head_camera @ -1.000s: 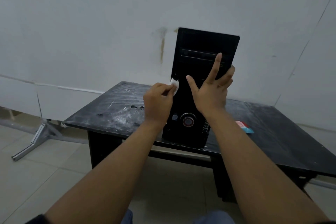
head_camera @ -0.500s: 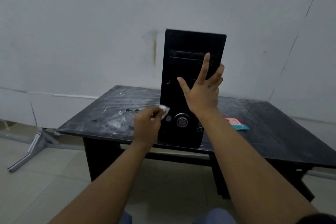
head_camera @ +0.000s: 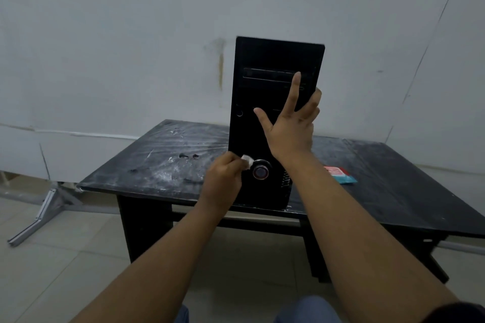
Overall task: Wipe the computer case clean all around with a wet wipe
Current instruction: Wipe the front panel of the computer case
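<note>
The black computer case (head_camera: pixel 262 60) stands upright on the dusty table (head_camera: pixel 157 165). Our left hand (head_camera: pixel 223 181) pinches a wet wipe (head_camera: pixel 247 160) against the case front, just left of its round power button (head_camera: pixel 260 172). Our right hand (head_camera: pixel 291 128) holds the case higher up, index straight, outer fingers hooked round its right edge.

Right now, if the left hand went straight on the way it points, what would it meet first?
Most likely the computer case front, just left of the round button; the wet wipe the left hand pinches would land first. Depth is unclear, so it may already touch.
</note>
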`<act>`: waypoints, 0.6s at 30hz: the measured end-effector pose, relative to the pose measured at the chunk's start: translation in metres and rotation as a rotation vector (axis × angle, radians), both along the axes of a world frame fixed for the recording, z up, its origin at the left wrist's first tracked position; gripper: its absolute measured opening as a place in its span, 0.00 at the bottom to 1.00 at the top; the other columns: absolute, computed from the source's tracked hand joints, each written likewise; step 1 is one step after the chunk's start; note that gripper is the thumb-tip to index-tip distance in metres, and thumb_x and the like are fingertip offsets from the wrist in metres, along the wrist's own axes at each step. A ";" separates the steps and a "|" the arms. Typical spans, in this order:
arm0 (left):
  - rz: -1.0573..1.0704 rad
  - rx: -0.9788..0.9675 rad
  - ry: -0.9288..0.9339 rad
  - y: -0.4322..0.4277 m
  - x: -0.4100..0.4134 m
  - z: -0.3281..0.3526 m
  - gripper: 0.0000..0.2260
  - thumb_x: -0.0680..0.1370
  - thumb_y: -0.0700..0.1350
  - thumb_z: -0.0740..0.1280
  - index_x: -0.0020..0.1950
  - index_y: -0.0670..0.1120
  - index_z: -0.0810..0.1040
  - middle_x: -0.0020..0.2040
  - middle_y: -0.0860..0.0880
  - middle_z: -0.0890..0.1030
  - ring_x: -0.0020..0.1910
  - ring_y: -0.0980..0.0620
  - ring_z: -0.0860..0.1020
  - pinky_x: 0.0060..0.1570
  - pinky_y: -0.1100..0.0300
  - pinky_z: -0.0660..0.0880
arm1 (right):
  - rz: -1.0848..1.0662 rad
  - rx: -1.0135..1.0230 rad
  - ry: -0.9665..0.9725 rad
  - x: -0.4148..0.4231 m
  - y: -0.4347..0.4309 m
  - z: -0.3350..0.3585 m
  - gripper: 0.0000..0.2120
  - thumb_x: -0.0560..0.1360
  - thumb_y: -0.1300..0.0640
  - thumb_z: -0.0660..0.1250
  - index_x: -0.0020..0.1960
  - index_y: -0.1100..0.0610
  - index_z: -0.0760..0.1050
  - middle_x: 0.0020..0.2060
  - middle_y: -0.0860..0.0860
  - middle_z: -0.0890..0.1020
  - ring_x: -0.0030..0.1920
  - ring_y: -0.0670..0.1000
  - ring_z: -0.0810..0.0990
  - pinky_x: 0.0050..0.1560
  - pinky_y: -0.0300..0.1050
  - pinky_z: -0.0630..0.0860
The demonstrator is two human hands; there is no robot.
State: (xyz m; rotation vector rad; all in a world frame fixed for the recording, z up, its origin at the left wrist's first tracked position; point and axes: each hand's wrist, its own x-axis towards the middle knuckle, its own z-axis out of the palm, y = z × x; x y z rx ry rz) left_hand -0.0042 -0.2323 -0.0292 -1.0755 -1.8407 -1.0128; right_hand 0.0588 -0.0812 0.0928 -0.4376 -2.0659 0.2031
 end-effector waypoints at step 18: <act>0.079 0.298 -0.564 0.002 0.033 -0.034 0.05 0.79 0.37 0.75 0.48 0.47 0.87 0.43 0.56 0.83 0.43 0.63 0.80 0.43 0.72 0.72 | 0.004 0.029 0.012 0.001 0.004 -0.003 0.49 0.80 0.25 0.56 0.86 0.49 0.36 0.80 0.69 0.48 0.71 0.69 0.67 0.56 0.63 0.84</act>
